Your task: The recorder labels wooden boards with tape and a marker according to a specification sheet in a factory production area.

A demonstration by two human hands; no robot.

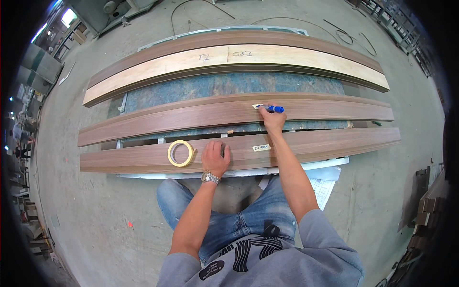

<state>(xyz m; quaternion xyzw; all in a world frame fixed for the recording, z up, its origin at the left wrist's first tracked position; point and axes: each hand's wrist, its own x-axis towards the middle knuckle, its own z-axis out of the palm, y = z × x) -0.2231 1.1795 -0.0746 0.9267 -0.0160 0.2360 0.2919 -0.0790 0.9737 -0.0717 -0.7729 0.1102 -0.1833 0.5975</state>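
Note:
My right hand [273, 120] is closed round a blue marker pen [276, 109], its writing end at a small strip of masking tape [255, 106] on the middle wood-grain board [191, 115]. My left hand [216, 157] rests on the nearest wood-grain board [119, 159], thumb apart from the fingers, holding nothing that I can see. Just left of it lies a roll of yellowish masking tape [190, 154], flat on the same board. A second tape strip [261, 148] with handwriting sticks to that board, beside my right forearm.
A third long board [158, 75], with a pale face and handwriting, lies at the far side. The boards rest across a low support with a mottled blue top [229, 85]. Printed paper [322, 191] lies by my right knee. Cables [345, 36] trail over the floor beyond.

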